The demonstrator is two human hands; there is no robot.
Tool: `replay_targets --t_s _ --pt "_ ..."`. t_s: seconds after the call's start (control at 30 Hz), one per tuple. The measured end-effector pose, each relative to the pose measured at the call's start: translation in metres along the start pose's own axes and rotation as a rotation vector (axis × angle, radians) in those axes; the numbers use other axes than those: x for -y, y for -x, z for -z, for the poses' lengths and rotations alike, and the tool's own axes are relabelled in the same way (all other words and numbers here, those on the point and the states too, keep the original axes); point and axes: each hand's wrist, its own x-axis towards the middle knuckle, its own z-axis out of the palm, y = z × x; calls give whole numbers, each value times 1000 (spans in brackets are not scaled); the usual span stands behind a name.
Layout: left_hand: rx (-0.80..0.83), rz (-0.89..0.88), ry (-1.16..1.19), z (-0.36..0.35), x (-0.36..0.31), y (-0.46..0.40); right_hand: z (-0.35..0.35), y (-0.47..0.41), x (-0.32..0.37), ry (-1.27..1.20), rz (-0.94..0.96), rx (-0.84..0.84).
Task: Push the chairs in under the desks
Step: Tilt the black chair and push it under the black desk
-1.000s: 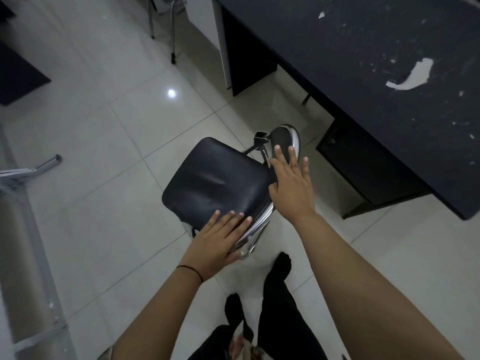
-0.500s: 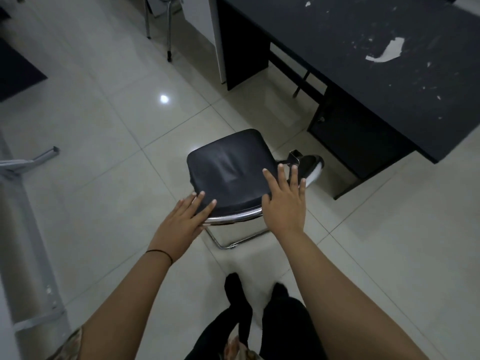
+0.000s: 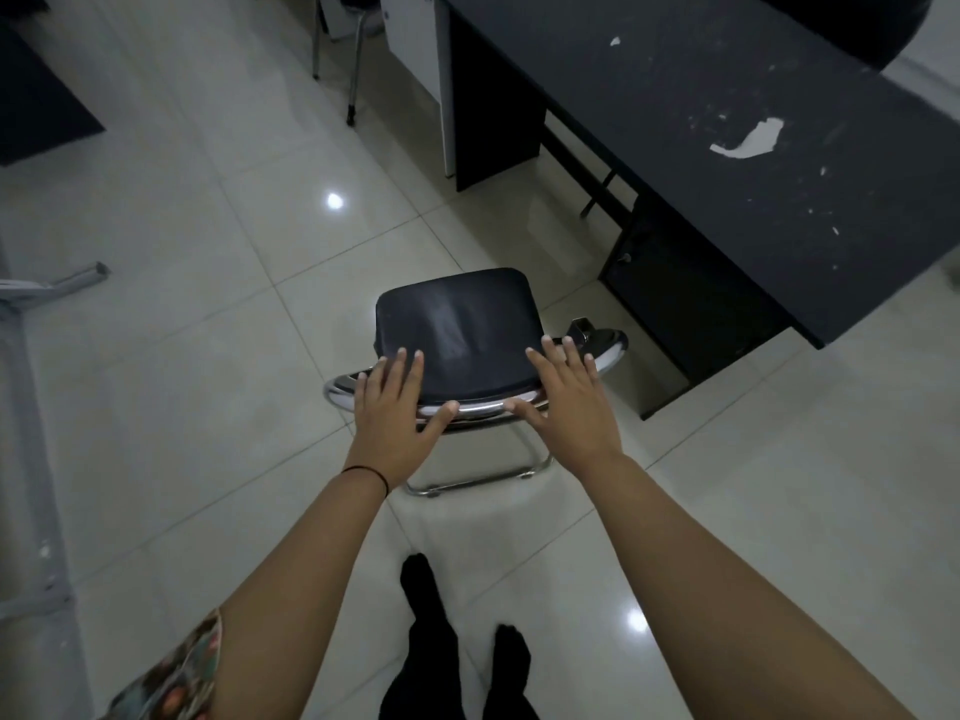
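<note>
Both hands lie flat on the black chair. The left hand and right hand have straight fingers, each grip open. The worktop is near.

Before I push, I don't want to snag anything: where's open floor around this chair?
Bare tiles lie left of the chair and between it and the desk opening ahead. Tight on its right, by the desk's dark cabinet.

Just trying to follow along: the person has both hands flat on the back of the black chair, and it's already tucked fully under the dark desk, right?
Not quite. The left hand and right hand do lie flat on the black chair, but the head view shows it out on the tiled floor, in front of the dark desk, not under it.
</note>
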Motion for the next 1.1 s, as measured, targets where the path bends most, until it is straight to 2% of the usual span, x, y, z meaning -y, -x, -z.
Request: replay_targets --t_s 0.23,0.47,0.67,1.1 --pt "-26 2 67 0 1 -4 2 -13 -15 111 125 25" --pt "-89 -67 34 3 20 -18 -2 -21 -1 103 59 -22" --pt "-70 -121 -2 28 50 -50 -6 -43 32 67 -21 -107" --pt "161 -263 -73 62 137 -86 -47 -53 119 71 -220 -152"
